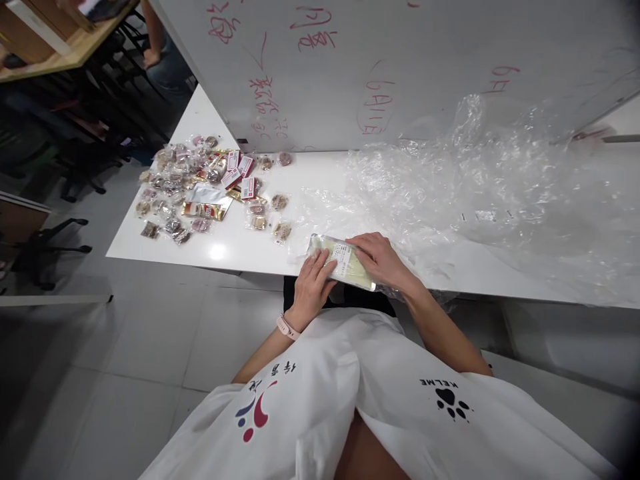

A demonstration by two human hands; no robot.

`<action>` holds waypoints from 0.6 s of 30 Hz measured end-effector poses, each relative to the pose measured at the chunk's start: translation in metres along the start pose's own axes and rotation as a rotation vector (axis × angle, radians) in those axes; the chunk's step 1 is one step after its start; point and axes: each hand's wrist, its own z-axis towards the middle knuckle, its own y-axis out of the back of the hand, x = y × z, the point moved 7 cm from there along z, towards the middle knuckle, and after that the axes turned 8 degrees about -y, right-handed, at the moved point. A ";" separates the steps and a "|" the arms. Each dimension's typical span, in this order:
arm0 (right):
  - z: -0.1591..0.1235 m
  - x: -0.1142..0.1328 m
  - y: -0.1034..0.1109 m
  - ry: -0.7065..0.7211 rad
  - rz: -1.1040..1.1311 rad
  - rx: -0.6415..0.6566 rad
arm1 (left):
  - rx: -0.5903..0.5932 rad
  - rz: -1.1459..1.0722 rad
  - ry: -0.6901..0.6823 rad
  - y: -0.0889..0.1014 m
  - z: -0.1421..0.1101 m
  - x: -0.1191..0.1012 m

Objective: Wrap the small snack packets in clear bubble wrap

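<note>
A flat, pale green pouch (354,272) with silvery edges and a printed white label lies tilted at the table's front edge. My left hand (311,285), with a pink band on the wrist, is closed on its left end, fingers across the top. At the right end my right hand (383,261) grips the pouch, fingers along the far edge and thumb on its face. Both hands hide parts of the pouch. Crumpled clear plastic wrap (430,193) spreads over the table beyond and to the right of my hands.
Several small wrapped snacks (173,180), red-and-white packets (249,188) and a gold-and-red sachet (204,211) are heaped on the left of the white table (240,250). A whiteboard (340,73) with red writing stands behind. A seated person's leg (170,67) shows at upper left.
</note>
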 end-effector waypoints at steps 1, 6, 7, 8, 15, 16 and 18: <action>-0.008 0.007 0.007 0.003 -0.043 -0.052 | -0.002 0.000 0.002 0.000 0.000 0.000; -0.052 0.039 0.011 0.115 -0.228 -0.120 | 0.009 0.007 0.032 0.001 0.003 0.002; -0.059 0.040 0.004 0.132 -0.261 -0.089 | 0.016 0.011 0.038 0.001 0.005 0.002; -0.064 0.037 -0.003 0.133 -0.296 -0.068 | 0.029 0.012 0.043 0.002 0.006 0.003; -0.067 0.000 -0.022 0.088 -0.329 -0.083 | 0.252 0.037 -0.051 0.005 0.023 0.010; -0.066 -0.002 -0.021 0.092 -0.315 -0.086 | 0.272 0.049 -0.075 0.006 0.024 0.012; -0.067 -0.002 -0.020 0.103 -0.294 -0.094 | 0.298 0.063 -0.101 0.008 0.026 0.018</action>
